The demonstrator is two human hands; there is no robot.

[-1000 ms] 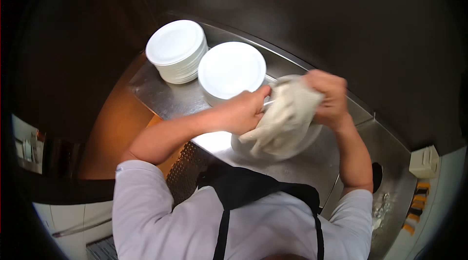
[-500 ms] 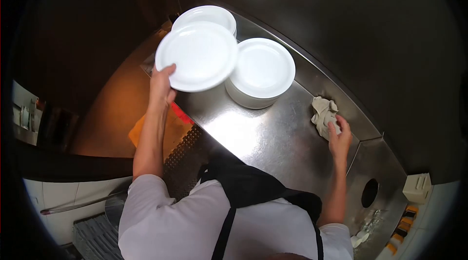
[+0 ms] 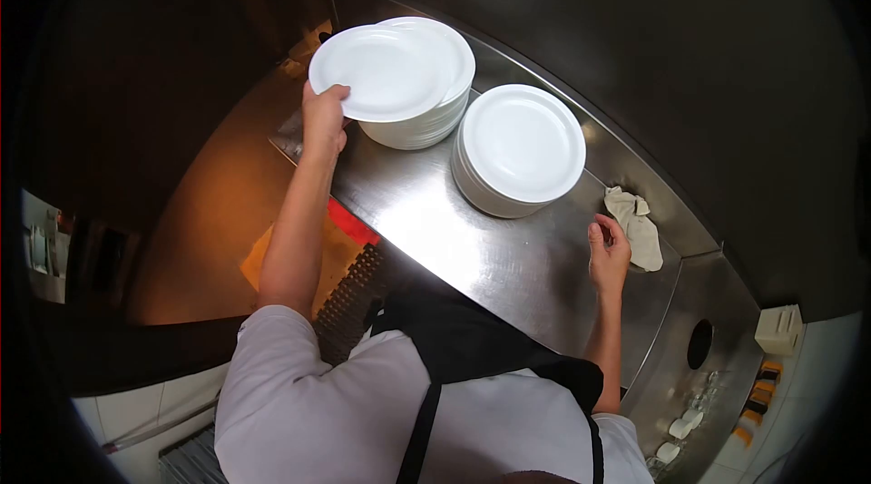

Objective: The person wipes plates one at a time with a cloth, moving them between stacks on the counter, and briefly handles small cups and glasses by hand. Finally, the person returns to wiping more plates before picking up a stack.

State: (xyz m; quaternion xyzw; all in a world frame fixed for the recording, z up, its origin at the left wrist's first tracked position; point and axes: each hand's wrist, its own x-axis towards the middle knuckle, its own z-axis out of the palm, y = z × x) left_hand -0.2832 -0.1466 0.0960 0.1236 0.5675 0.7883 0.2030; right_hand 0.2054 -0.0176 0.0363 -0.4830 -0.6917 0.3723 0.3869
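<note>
My left hand [image 3: 324, 117] grips a white plate [image 3: 376, 71] by its near edge, thumb on top and fingers beneath. This plate overlaps the top of the left stack of white plates [image 3: 419, 132], set off toward the left. A second stack of white plates [image 3: 522, 144] stands to the right of it on the steel counter. Near a crumpled pale cloth [image 3: 642, 234], my right hand [image 3: 610, 253] is raised with fingers loosely curved and apart, holding nothing.
The steel counter [image 3: 553, 253] has a raised back edge. At right, a round hole [image 3: 699, 344] opens in the steel, with small white cups [image 3: 680, 428] nearby. A beige box [image 3: 778, 330] sits beyond. Below on the left lie an orange board [image 3: 340, 253] and a perforated mat [image 3: 349, 289].
My left hand has carried the plate up and away, onto the top of the left stack. My right hand has come off the cloth, leaving it lying on the counter.
</note>
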